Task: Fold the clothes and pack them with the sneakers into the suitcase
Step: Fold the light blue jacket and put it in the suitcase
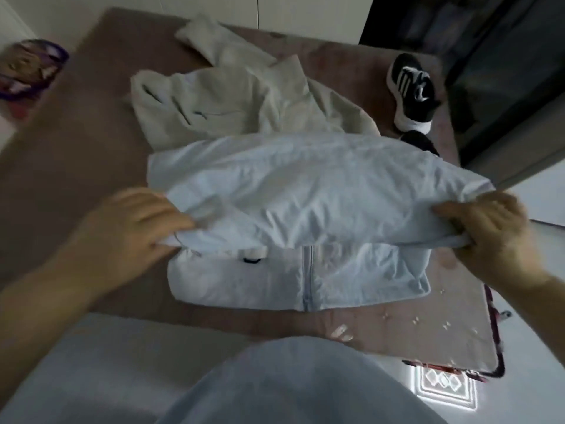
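Pale-blue zip jacket [305, 191] half-folded; beige garment [214, 99] behind, 2 blk sneakers [412, 90] (far right).

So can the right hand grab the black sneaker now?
Probably not yet: the right hand grips the pale blue jacket. The black sneaker lies farther back on the brown surface, uncovered, so letting go should free the way.

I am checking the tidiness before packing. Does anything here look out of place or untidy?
Two things. The black-and-white sneakers stand on the brown fabric cover right beside the clothes, one partly hidden by the pale blue zip jacket. The beige garment behind it lies crumpled, not folded.
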Available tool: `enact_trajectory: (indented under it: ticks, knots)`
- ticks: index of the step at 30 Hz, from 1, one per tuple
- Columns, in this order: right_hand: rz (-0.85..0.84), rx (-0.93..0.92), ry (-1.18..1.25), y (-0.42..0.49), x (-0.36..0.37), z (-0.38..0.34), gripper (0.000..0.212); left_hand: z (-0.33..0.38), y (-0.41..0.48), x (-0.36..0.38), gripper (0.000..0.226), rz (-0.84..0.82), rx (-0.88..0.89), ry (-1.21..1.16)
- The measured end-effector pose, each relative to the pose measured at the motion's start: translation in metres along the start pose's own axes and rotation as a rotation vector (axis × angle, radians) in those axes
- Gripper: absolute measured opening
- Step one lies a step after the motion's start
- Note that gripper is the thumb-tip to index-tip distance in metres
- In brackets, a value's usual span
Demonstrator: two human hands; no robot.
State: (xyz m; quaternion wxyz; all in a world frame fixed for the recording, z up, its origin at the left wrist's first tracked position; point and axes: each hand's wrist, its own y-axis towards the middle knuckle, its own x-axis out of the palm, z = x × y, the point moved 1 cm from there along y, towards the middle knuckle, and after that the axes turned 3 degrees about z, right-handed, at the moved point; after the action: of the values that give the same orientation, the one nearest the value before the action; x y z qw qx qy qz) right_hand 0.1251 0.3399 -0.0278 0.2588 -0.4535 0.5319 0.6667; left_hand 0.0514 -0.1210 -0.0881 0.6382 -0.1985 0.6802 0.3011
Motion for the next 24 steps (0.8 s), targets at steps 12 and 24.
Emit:
enact_trajectory:
  ticks: [12, 24]
  knots:
    - [-0.675, 0.44, 0.017, -0.112, 0.065, -0.064, 0.074, 0.052, -0.05, 0.048, 0.128, -0.228, 0.051, 0.03]
    - [-0.46, 0.445, 0.148, 0.035, 0.092, -0.147, 0.077, 0.08, 0.072, 0.015, 0.067, -0.054, -0.167, -0.138]
